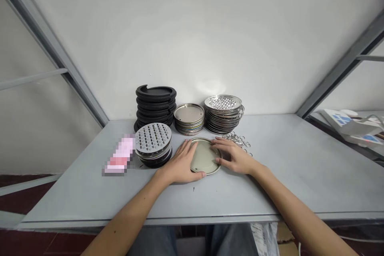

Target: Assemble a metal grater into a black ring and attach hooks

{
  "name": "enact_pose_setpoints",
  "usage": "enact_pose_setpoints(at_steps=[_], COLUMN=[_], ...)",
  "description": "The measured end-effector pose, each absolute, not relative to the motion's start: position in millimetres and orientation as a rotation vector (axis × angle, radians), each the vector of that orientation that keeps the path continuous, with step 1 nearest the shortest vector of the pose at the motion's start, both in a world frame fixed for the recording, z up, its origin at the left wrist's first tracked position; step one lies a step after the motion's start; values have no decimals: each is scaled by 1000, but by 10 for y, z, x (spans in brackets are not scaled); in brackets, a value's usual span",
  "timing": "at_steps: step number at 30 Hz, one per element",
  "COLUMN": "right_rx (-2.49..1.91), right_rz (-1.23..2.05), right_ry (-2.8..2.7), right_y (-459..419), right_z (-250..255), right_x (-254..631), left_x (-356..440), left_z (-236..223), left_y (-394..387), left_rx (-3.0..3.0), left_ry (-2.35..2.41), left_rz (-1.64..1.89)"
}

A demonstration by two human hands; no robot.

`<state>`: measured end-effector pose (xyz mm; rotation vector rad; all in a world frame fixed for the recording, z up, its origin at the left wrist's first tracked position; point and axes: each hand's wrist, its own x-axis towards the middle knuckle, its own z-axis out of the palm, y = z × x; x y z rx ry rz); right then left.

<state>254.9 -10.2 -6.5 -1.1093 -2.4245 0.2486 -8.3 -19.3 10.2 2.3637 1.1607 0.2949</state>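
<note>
A round metal disc (204, 156) lies flat on the grey table (285, 176) in front of me. My left hand (181, 164) rests on its left edge, fingers stretched along the rim and thumb at its near side. My right hand (234, 156) lies on the disc's right edge with fingers spread. Neither hand lifts it. Just left of my left hand stands a short stack topped by a perforated metal plate (153, 138). A small heap of metal rings (240, 141) lies behind my right hand.
At the back by the wall stand a stack of black round parts (155, 106), a stack of plain metal discs (189, 118) and a stack of perforated plates (223, 113). A blurred pink item (120, 159) lies at left. Metal frame posts flank the table.
</note>
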Motion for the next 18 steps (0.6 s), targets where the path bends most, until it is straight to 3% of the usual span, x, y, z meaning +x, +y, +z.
enact_pose_setpoints(at_steps=[18], right_rx=[-1054], right_rz=[217], right_ry=[-2285], right_y=[-99], right_z=[-38], right_x=[2531], left_x=[-113], left_z=[64], left_y=[-171], left_rx=[2451], left_ry=[1102], left_rz=[318])
